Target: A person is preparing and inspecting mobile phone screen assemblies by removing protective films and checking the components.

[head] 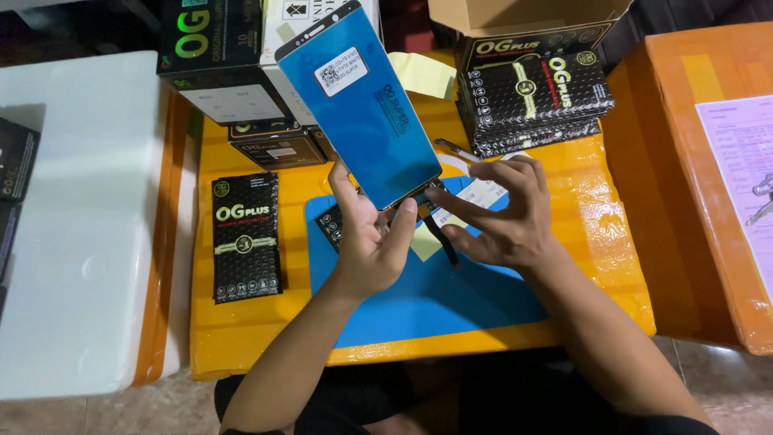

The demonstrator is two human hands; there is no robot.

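Left fingers: left hand (369, 242) pinches the bottom edge of a tilted blue-filmed rectangular phone screen panel (360, 105).
Right fingers: right hand (501, 213) spread, tips at the panel's lower corner.
Hidden: grip point, blue work mat (451, 302) partly covered.
Cut off: black bubble-wrap pouches (531, 101) under a box.

I count one phone screen panel (358, 105) with a blue protective film, raised upright, and two hands (366, 238) on it, both mine. On the yellow table (564, 185) I see one blue work mat (435, 298), one flat black packet (246, 237) lying alone at the left, one stack of black bubble-wrap packets (535, 101) whose number I cannot tell, and one pen (456, 150). Behind stand three boxes (217, 56) at the left and one open cardboard box (523, 20).
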